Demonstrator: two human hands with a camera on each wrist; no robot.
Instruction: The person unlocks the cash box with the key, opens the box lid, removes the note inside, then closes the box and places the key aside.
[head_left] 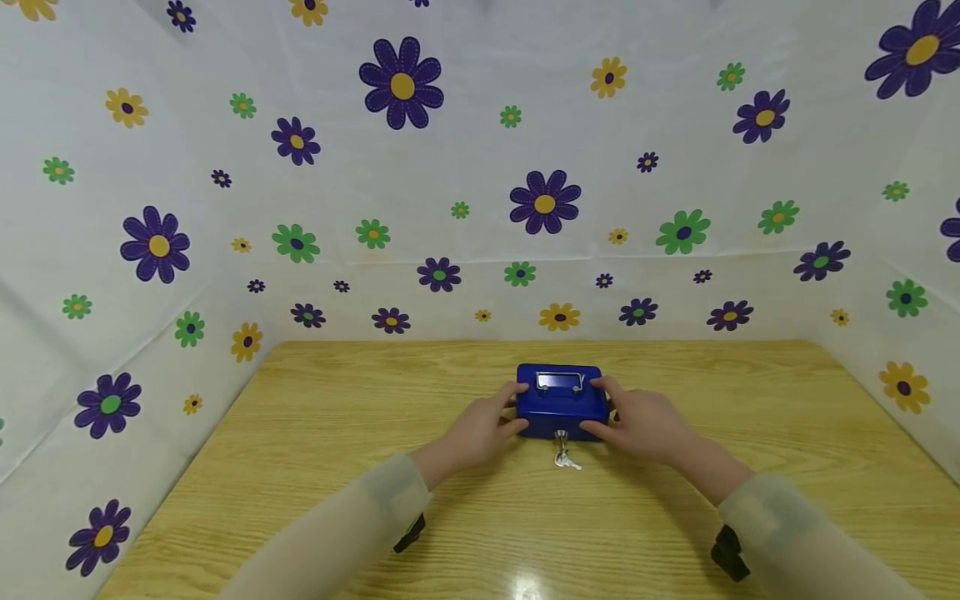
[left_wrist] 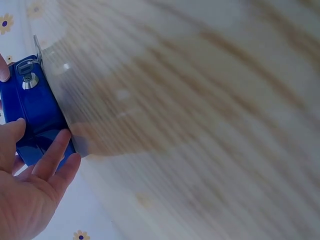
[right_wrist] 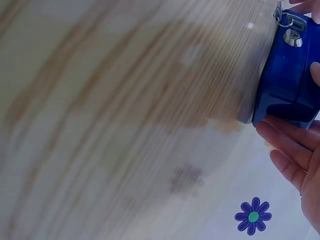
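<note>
A small blue metal cash box (head_left: 562, 403) is over the wooden table, its lid down and a silver handle (head_left: 558, 382) lying flat on top. From the lock (left_wrist: 30, 81) on its front hangs a ring of keys (head_left: 566, 458), with one key in the keyhole. My left hand (head_left: 480, 427) grips the box's left end, thumb at the front and fingers along the side and top edge. At the opposite end my right hand (head_left: 645, 423) holds it the same way, its lower fingers (right_wrist: 287, 142) against the side near the bottom edge. The box's back is hidden.
The wooden table (head_left: 337, 500) stretches out around the box on all sides. A white cloth (head_left: 465, 142) printed with flowers walls in the back, left and right. Dark straps (head_left: 729, 554) sit under both sleeves at the wrists.
</note>
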